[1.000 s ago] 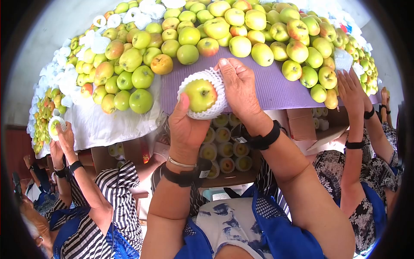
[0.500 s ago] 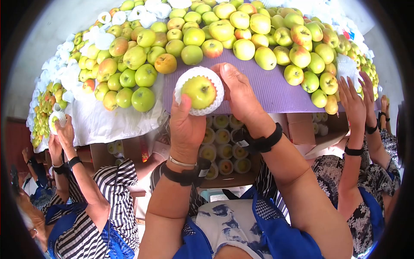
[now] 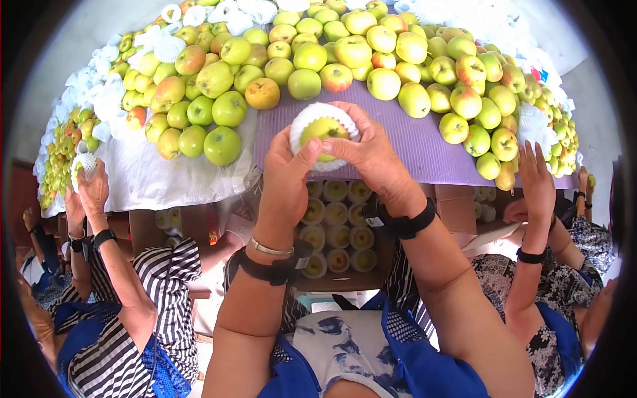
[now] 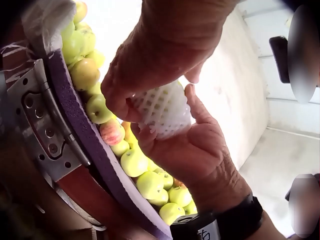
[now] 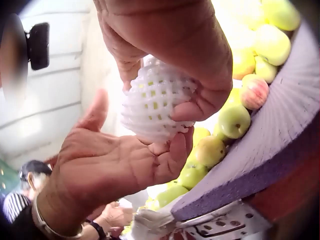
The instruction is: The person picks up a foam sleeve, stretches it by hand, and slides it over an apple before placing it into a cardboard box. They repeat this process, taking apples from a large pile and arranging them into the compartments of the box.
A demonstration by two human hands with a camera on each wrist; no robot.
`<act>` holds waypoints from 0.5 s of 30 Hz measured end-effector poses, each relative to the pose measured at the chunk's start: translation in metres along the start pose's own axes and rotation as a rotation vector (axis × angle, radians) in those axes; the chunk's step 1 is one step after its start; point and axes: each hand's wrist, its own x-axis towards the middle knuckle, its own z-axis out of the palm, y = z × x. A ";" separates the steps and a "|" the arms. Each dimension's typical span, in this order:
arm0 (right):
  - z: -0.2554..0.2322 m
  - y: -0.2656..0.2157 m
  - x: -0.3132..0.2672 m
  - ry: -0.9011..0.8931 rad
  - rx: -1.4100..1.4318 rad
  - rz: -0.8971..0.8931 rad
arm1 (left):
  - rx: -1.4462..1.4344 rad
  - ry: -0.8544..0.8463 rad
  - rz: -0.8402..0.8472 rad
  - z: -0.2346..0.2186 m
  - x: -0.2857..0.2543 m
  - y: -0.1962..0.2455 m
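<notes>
Between my two hands, over the purple sheet, is a yellow-green apple in a white foam net sleeve. My left hand holds it from the left and below, its thumb at the front of the fruit. From the other side my right hand grips it, fingers curled round the back and thumb across the front near the left thumb. The diamond mesh wraps the far side of the apple in both wrist views, while its stem-side face shows bare in the head view.
Loose apples are heaped along the table, which has a purple corrugated sheet and a white cloth. Below the edge stands a carton of sleeved apples. Empty foam nets lie behind. Other people's hands work at both sides.
My right hand has come from the sleeve's upper right edge, then slightly apart, to grip the apple with its thumb over the front. The apple has shifted slightly right and tilted.
</notes>
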 end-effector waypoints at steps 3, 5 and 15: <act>0.003 0.004 0.001 -0.032 -0.103 -0.152 | -0.096 0.044 -0.048 0.001 -0.001 0.008; -0.001 0.013 0.006 0.038 -0.400 -0.386 | -0.121 0.029 -0.061 0.002 -0.002 0.010; 0.002 -0.003 0.001 -0.003 0.253 -0.072 | -0.192 -0.041 -0.097 0.008 -0.002 0.001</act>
